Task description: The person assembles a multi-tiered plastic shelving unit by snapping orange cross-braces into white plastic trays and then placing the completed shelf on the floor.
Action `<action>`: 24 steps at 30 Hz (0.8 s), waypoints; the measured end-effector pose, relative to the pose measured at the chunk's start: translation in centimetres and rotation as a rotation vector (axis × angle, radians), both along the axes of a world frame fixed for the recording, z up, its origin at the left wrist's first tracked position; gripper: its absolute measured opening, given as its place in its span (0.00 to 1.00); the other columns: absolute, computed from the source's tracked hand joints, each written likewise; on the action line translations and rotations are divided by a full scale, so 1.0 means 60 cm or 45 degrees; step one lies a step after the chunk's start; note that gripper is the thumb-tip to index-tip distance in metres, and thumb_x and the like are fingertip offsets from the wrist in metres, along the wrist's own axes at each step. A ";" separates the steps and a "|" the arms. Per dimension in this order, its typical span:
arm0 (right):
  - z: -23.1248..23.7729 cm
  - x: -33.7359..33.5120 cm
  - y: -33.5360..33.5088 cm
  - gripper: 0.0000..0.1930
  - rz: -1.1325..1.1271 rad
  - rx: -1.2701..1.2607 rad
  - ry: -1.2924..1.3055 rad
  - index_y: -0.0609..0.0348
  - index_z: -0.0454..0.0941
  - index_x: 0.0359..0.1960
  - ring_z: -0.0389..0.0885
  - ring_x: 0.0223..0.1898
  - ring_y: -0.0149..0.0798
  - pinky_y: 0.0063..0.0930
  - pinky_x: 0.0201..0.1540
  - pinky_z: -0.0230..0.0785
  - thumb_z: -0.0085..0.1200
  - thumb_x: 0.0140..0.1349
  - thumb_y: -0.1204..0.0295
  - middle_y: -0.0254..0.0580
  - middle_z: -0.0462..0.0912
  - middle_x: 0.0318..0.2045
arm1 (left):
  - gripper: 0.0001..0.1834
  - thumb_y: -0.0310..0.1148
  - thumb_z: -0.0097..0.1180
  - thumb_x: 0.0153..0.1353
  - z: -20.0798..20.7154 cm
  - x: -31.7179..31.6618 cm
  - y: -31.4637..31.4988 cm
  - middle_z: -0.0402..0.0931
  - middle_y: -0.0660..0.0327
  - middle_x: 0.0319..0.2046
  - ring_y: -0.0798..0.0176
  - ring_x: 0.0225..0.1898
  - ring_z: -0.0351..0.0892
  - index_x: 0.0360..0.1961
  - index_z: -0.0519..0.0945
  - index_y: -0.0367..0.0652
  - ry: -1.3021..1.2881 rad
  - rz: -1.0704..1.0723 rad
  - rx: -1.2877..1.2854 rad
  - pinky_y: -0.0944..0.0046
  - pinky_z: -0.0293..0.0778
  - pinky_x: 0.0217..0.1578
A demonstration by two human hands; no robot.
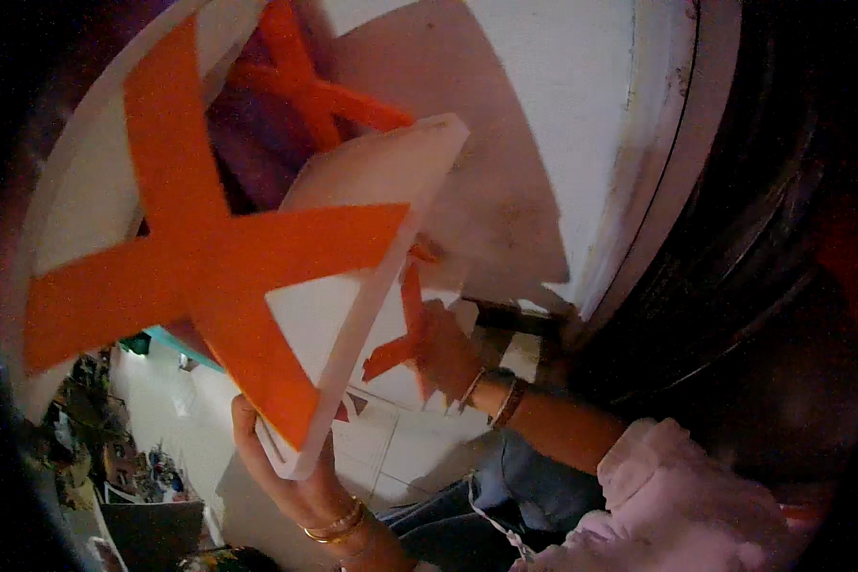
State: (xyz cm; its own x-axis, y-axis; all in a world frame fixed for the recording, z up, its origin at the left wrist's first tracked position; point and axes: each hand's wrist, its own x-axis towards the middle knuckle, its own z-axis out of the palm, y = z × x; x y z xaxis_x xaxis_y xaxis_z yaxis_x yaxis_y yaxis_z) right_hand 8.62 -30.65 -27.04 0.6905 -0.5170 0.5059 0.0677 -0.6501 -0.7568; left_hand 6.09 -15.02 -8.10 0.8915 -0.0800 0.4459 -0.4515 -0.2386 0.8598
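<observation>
A large white box-like frame [391,253] with wide orange X-shaped braces [195,248] fills the upper left, tilted toward me. My left hand [291,477] is closed around its lowest corner, the thumb side showing against the white edge. My right hand [443,348] is closed at the right side of the frame, by a smaller-looking orange cross piece [405,329]. Its fingertips are partly hidden behind that piece. A further orange X [305,86] shows through at the far side of the frame, with a dark purple area behind it.
Behind the frame stands a white wall or panel [543,95] carrying a large shadow. Dark hanging cloth [715,267] lies to the right. Pale floor tiles [391,448] show below. At lower left are assorted small objects [129,458] and a dark box-like thing [157,529].
</observation>
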 end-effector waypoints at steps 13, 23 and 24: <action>0.086 -0.056 0.010 0.27 0.072 0.184 -0.191 0.59 0.69 0.48 0.71 0.45 0.51 0.49 0.46 0.59 0.61 0.45 0.64 0.48 0.72 0.44 | 0.17 0.31 0.58 0.51 0.037 -0.015 0.023 0.77 0.55 0.33 0.58 0.32 0.77 0.41 0.72 0.33 0.308 0.119 -0.313 0.63 0.73 0.35; 0.086 0.009 0.006 0.21 0.158 0.937 -0.178 0.56 0.71 0.44 0.72 0.39 0.42 0.37 0.43 0.66 0.60 0.50 0.62 0.38 0.72 0.37 | 0.26 0.27 0.53 0.46 0.028 0.030 -0.050 0.70 0.56 0.44 0.52 0.48 0.71 0.50 0.67 0.39 0.936 -0.305 -1.238 0.51 0.71 0.49; 0.075 0.018 0.020 0.19 0.172 0.997 -0.277 0.56 0.71 0.42 0.73 0.37 0.40 0.35 0.39 0.68 0.60 0.50 0.64 0.34 0.72 0.34 | 0.29 0.25 0.52 0.47 0.017 0.038 -0.055 0.69 0.55 0.45 0.52 0.48 0.70 0.54 0.64 0.38 0.834 -0.271 -1.194 0.52 0.70 0.49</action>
State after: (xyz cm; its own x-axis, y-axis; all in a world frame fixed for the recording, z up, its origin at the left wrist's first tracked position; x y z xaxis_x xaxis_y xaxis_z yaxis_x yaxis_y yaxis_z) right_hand 9.68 -29.42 -22.54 0.7001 -0.6952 0.1630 0.3052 0.0849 -0.9485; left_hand 8.36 -18.32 -7.10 0.9815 -0.1390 -0.1318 0.1907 0.6422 0.7424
